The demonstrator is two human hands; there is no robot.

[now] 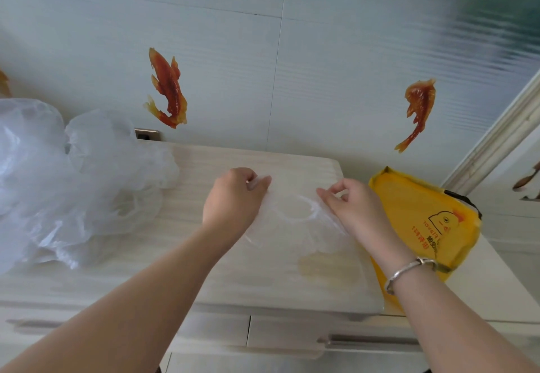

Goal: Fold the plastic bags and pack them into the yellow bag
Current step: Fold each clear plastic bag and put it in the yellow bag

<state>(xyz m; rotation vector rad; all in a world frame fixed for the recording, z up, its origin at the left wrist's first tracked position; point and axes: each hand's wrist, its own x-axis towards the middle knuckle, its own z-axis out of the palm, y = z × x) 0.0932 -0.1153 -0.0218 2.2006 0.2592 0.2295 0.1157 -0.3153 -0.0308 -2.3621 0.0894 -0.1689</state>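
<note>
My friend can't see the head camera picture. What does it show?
Two hands, left hand and right hand, pinch a clear plastic bag flat on a pale wooden cabinet. A yellow bag lies right; crumpled plastic bags pile left.

A pale wood-grain cabinet top (204, 255) is seen across the lower half of the frame, with drawer fronts and a metal handle (368, 339) shown below it at lower right. Behind it a pale blue-white tiled wall (321, 65) is covered. Two orange fish stickers are fixed there, one (166, 89) at centre left, another (418, 109) at right. A wall socket (147, 134) is set at left. A white moulded frame (502, 135) is seen at right.
</note>
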